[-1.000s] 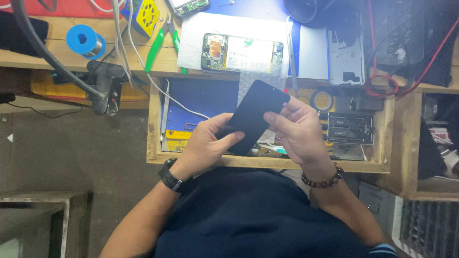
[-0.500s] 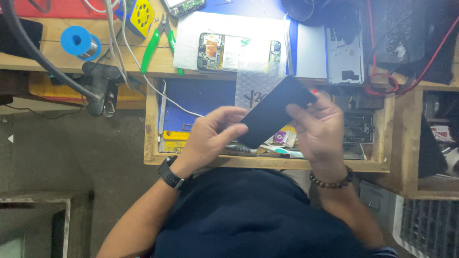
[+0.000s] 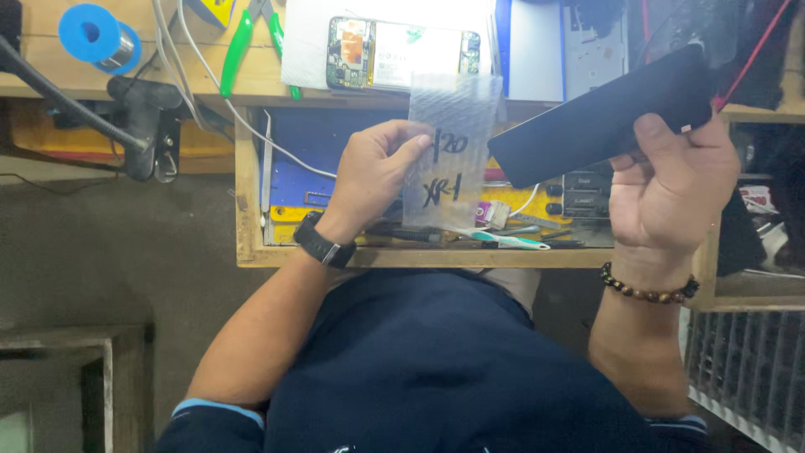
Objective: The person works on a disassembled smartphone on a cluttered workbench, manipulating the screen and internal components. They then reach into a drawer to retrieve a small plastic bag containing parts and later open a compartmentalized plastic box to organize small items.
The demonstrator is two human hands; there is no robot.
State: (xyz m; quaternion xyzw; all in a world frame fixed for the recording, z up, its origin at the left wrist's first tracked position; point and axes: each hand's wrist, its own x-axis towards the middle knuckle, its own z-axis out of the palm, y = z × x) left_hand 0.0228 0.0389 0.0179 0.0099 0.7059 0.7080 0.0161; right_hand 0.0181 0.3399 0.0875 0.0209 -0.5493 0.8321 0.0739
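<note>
My left hand point(image 3: 376, 170) pinches the edge of a clear bubble-wrap pouch point(image 3: 453, 151) with black handwriting on it, held upright over an open wooden drawer point(image 3: 248, 201). My right hand point(image 3: 671, 189) grips a flat black phone screen panel point(image 3: 604, 117), tilted with its right end higher, off to the right of the pouch. The pouch and the panel are apart. On the bench behind lies an opened phone point(image 3: 402, 52) on a white sheet, its inner parts showing.
Green-handled pliers point(image 3: 239, 46), a blue solder spool point(image 3: 94, 35) and white cables point(image 3: 210, 75) lie on the bench at the left. A black clamp arm point(image 3: 142, 126) hangs at the bench edge. The drawer holds a blue mat, tools and a toothbrush point(image 3: 503, 239).
Both hands held the black panel together before. Now the pouch has come off it: the left hand holds the pouch, the right hand has carried the panel up and to the right.
</note>
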